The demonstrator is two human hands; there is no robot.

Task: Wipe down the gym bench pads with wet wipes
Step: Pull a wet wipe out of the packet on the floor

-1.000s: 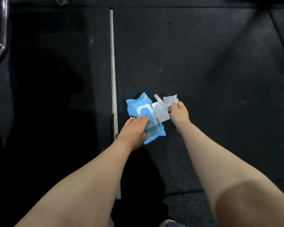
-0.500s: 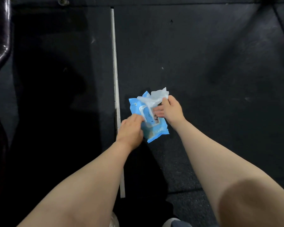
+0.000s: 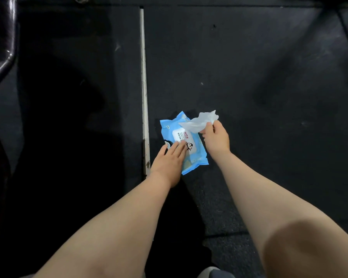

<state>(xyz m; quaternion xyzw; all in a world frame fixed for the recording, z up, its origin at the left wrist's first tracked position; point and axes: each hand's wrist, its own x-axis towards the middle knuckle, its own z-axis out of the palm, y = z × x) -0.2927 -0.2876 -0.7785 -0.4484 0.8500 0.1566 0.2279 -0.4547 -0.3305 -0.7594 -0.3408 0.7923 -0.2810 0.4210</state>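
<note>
Wipe (image 3: 201, 121) sits pinched between our right thumb and fingers (image 3: 209, 127), crumpled and pale, lifted just above the far right corner of the pack (image 3: 184, 142). Most of the sheet spreads out to the left of the fingertips and trails over the pack's top edge; whether its lower end touches the pack we cannot tell. Our right hand (image 3: 216, 138) hovers just beside the pack's right side, knuckles toward us.

Our left hand (image 3: 169, 162) lies flat on the near left part of the pack, its fingers straight and together, their tips resting at the lower edge of the white lid label (image 3: 184, 136), next to a small penguin picture. These fingers press the pack down and curl round nothing.

We see the blue pack lying on the dark rubber floor (image 3: 249, 67), tilted so that its far end leans left, just right of a pale strip (image 3: 144, 87) that runs away from us along a seam in the mats. A shiny black tube (image 3: 3, 37) shows at the upper left edge. At the bottom edge a grey shoe tip (image 3: 211, 273) peeks in between our forearms.
</note>
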